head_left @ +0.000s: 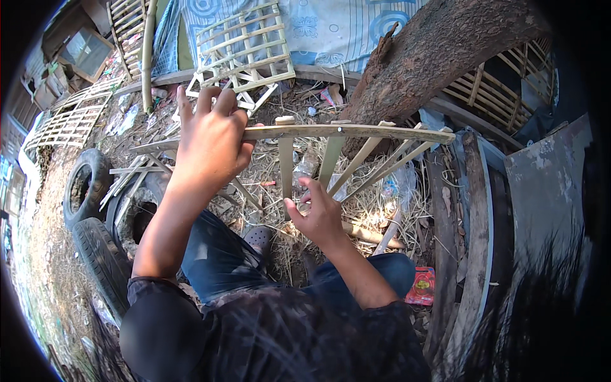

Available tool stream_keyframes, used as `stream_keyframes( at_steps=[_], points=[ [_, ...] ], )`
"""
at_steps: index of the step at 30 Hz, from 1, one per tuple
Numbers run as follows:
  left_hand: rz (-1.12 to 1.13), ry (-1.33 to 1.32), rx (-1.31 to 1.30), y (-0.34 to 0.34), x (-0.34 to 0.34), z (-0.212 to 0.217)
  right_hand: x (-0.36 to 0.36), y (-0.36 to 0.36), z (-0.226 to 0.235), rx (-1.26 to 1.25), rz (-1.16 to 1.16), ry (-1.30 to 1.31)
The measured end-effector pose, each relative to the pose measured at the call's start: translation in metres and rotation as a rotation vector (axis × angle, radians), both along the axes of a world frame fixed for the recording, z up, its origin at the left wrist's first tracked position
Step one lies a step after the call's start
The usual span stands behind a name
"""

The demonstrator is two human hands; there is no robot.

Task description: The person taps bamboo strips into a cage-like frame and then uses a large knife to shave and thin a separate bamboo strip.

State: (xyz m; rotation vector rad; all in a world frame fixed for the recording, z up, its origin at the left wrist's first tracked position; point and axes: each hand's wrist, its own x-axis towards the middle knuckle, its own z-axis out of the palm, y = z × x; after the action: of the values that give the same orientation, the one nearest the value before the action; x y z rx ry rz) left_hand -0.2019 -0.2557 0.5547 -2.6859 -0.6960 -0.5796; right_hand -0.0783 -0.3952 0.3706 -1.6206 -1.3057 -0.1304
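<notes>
1. At the far left, two worn tyres [89, 191] lie on the straw-strewn ground [51, 267], with a finished bamboo lattice panel [67, 121] beyond them.
2. The left hand [210, 143] is closed over the long horizontal bamboo slat [356, 132], gripping it from above near its left end and holding the half-built frame up in front of the knees.
3. A second finished lattice [245, 48] leans against the patterned cloth [331, 25] at the top, behind the frame.
4. The right hand [318, 213] pinches the lower ends of the vertical bamboo strips [286, 165] that fan down from the slat, fingers curled round them.
5. To do this step well, it seems wise to keep the slat level with the left grip while the right hand spreads the strips evenly, since they converge towards the bottom now.
6. At the right, a thick tree trunk [439, 51] rises behind the slat's right end, and weathered planks [474, 223] run down the ground's right edge.
</notes>
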Motion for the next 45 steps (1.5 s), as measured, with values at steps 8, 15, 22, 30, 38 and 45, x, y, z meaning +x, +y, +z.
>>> stream_keyframes(
  at_steps=[8, 15, 22, 30, 38, 45],
  points=[
    [-0.087, -0.126, -0.021, 0.012, -0.001, 0.011, 0.058, -0.019, 0.023, 0.267, -0.27, 0.047],
    [-0.103, -0.153, 0.008, 0.026, -0.007, 0.023, 0.065, -0.018, 0.022, 0.116, -0.317, -0.05],
    [-0.106, -0.176, 0.023, 0.04, -0.02, 0.026, 0.054, -0.014, 0.027, 0.126, -0.342, -0.146],
    [-0.051, -0.168, -0.006, 0.043, -0.02, 0.022, 0.054, -0.01, 0.022, 0.126, -0.295, -0.114],
    [-0.086, -0.186, -0.004, 0.049, -0.024, 0.02, 0.07, -0.024, 0.032, 0.31, -0.35, -0.262],
    [-0.109, -0.169, 0.028, 0.065, -0.034, 0.019, 0.076, -0.008, 0.019, 0.392, -0.265, 0.239]
  ],
)
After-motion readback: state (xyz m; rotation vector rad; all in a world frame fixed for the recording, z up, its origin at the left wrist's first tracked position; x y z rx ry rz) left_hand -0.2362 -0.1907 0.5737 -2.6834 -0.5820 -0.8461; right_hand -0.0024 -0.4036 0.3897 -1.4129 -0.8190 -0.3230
